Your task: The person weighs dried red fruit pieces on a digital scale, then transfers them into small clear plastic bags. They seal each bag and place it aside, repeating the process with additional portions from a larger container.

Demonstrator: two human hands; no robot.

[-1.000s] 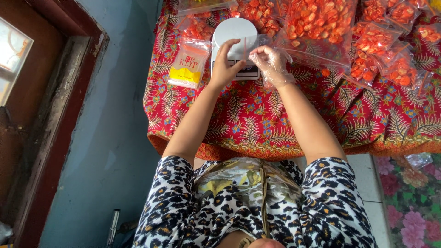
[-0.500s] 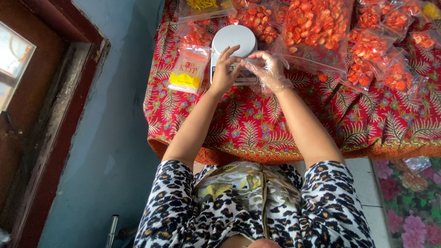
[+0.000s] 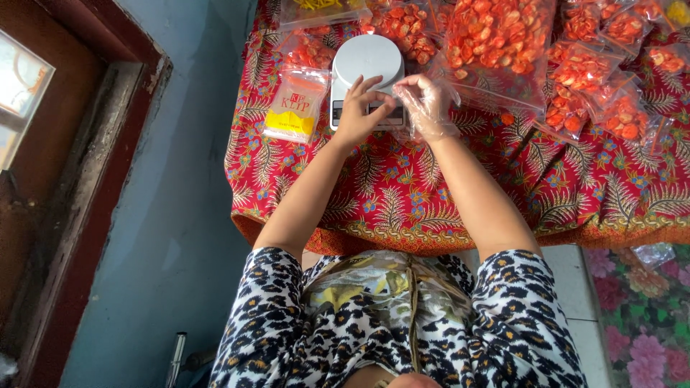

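While you sit at the near edge of the table, your lap in the spotted garment lies closest, and the red patterned cloth (image 3: pixel 402 201) hangs over the table edge just beyond it. Your left hand (image 3: pixel 357 111) is bare; its fingers are spread and curled over the front edge of the white kitchen scale (image 3: pixel 366 72), touching the display strip. Your right hand (image 3: pixel 428 108) wears a thin clear plastic glove; its fingertips are pinched together just beside the left fingertips, and it appears that both pinch the loose glove film or a small clear bag between them, though the pictures do not show which. Treat that film as very light, limp and slippery: it gives no stiffness, so take hold at an edge with fingertip pads, not in the middle. The scale is rigid and smooth, with a round platform; grip it by its flat sides if it must shift. To the left of the scale lies a packet of empty clip bags (image 3: pixel 296 104), flat and flexible. Farther back and to the right lie many sealed bags of orange-red snack pieces (image 3: pixel 499 43); the contents look brittle, so lift them by the sealed top strip and do not squeeze.
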